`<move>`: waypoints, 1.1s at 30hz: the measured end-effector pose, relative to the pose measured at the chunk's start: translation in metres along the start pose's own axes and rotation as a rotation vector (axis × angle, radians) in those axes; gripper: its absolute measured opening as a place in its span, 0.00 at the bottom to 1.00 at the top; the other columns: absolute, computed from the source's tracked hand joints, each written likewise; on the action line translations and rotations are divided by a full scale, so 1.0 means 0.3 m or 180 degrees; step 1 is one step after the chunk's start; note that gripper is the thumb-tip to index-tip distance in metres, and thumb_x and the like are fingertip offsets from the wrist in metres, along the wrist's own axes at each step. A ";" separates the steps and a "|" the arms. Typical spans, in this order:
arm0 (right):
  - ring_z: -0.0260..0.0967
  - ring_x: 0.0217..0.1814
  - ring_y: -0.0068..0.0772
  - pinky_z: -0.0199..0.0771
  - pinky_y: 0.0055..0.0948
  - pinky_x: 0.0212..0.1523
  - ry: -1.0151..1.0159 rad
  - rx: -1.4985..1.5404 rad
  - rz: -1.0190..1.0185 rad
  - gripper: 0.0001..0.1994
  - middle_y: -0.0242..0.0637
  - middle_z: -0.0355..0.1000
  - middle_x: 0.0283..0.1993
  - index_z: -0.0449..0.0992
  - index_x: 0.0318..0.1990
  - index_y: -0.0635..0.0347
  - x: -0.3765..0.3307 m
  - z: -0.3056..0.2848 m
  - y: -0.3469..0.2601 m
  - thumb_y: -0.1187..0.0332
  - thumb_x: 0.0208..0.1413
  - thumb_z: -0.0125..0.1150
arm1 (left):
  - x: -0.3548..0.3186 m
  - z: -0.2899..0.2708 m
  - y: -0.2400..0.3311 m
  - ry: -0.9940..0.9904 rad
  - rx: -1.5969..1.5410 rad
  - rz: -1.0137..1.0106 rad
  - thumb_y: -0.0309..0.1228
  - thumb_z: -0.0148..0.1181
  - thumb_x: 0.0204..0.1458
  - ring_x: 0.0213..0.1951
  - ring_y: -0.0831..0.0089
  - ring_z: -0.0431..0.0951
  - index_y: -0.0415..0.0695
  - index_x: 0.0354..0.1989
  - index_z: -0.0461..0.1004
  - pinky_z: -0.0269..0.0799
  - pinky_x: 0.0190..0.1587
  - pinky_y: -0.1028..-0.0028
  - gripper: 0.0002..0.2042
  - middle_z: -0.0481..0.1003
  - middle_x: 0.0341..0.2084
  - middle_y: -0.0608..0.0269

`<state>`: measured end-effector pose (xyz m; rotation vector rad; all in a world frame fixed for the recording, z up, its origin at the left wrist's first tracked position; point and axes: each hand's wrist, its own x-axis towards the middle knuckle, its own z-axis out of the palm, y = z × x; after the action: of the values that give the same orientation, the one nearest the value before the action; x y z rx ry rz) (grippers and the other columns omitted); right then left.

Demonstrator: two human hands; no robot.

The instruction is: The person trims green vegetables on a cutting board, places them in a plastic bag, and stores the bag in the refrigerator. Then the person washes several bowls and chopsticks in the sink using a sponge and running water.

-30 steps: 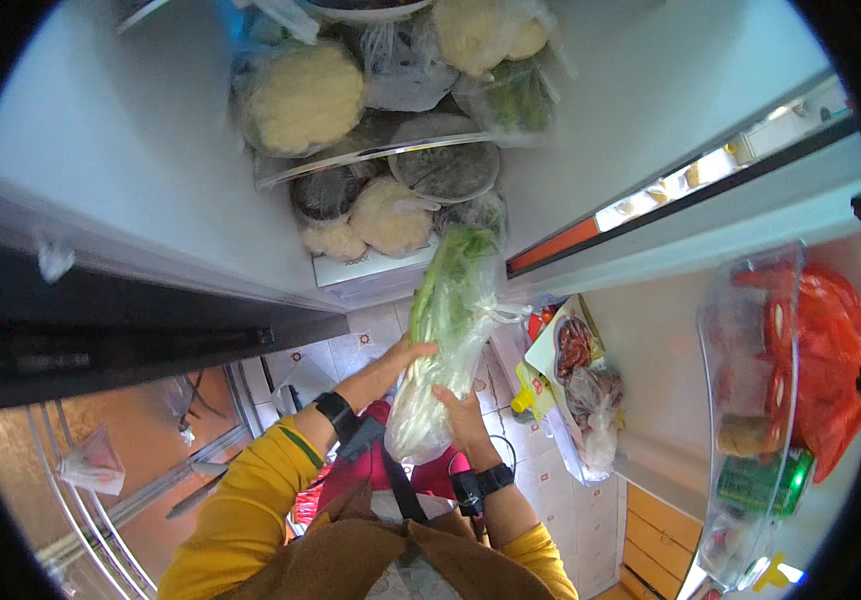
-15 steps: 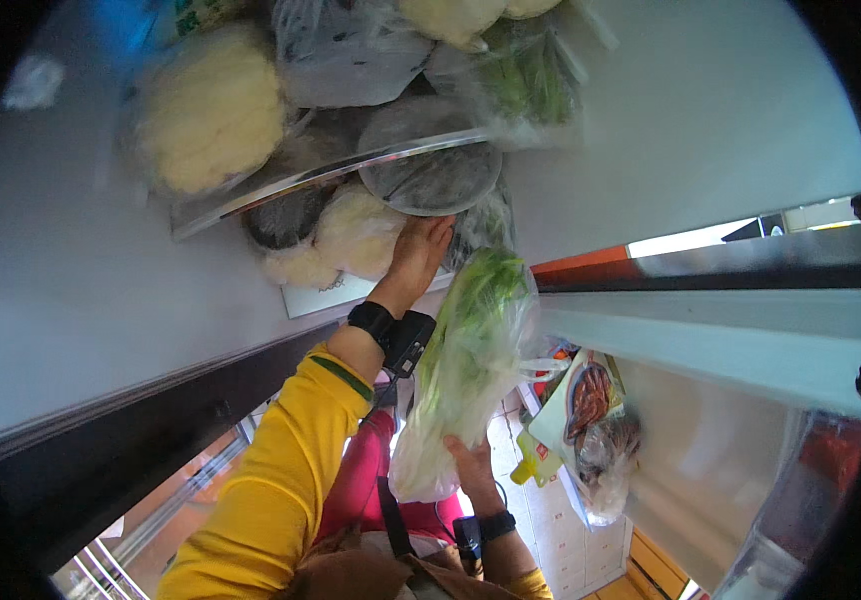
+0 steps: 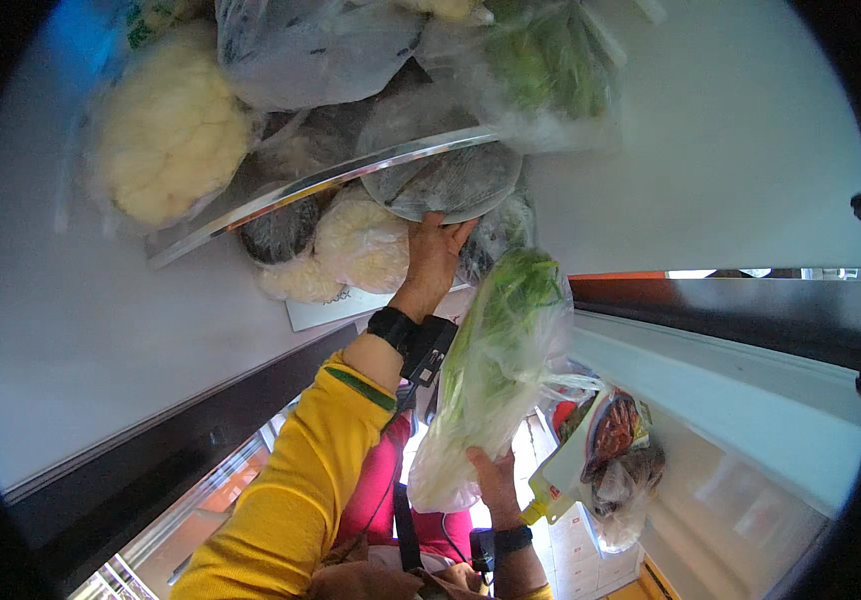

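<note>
My right hand [image 3: 489, 478] grips the bottom of a clear plastic bag of leafy green lettuce [image 3: 499, 365], holding it upright in front of an open fridge. My left hand [image 3: 433, 255], in a yellow sleeve with a black wrist device, reaches up to the lower shelf. Its fingers press against a bagged dark round vegetable [image 3: 446, 180] beside a bagged cauliflower [image 3: 363, 240]. The shelf's metal rim [image 3: 321, 185] runs just above that hand.
A larger cauliflower in a bag [image 3: 166, 140] and other bagged greens [image 3: 541, 65] crowd the shelf above. The white fridge walls [image 3: 721, 160] close in on both sides. Bagged food packets [image 3: 611, 455] sit lower right in the door area.
My left hand has let go of the lettuce bag and risen to the bagged vegetables on the shelf. The right hand now carries the lettuce alone, closer to the shelf.
</note>
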<state>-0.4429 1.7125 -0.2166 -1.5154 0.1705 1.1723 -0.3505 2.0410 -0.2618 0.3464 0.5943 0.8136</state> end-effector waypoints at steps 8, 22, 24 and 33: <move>0.71 0.52 0.36 0.73 0.33 0.53 0.0152 -0.0159 0.0008 0.31 0.41 0.71 0.53 0.60 0.63 0.65 0.047 0.012 -0.043 0.74 0.50 0.63 | -0.062 0.042 0.105 -0.0245 0.0287 -0.0085 0.26 0.43 0.60 0.59 0.50 0.68 0.37 0.62 0.53 0.66 0.63 0.51 0.21 0.62 0.60 0.48; 0.71 0.53 0.36 0.74 0.33 0.51 0.0225 -0.0493 -0.0420 0.33 0.44 0.70 0.54 0.58 0.64 0.64 0.034 0.072 -0.136 0.71 0.51 0.65 | -0.789 -0.016 0.488 0.0819 0.1327 -0.0659 0.20 0.43 0.54 0.59 0.50 0.70 0.34 0.63 0.53 0.72 0.57 0.47 0.25 0.63 0.59 0.45; 0.72 0.51 0.37 0.75 0.33 0.50 0.0176 -0.0570 -0.0524 0.32 0.44 0.70 0.53 0.59 0.63 0.64 0.030 0.087 -0.169 0.71 0.51 0.65 | -0.883 -0.031 0.518 0.0867 0.1318 -0.0667 0.20 0.42 0.54 0.58 0.48 0.70 0.34 0.63 0.52 0.73 0.56 0.48 0.25 0.63 0.59 0.45; 0.69 0.55 0.38 0.68 0.34 0.56 0.0387 -0.0832 -0.1410 0.25 0.46 0.71 0.53 0.61 0.61 0.63 0.208 0.243 -0.297 0.74 0.56 0.61 | -1.040 -0.075 0.603 0.1031 0.1633 -0.0904 0.22 0.47 0.52 0.48 0.51 0.78 0.31 0.62 0.52 0.82 0.46 0.55 0.27 0.67 0.54 0.43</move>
<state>-0.3943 1.8314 -0.1914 -1.7426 -0.2378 0.7683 -0.6365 1.9214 -0.0759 0.5869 1.1343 0.4344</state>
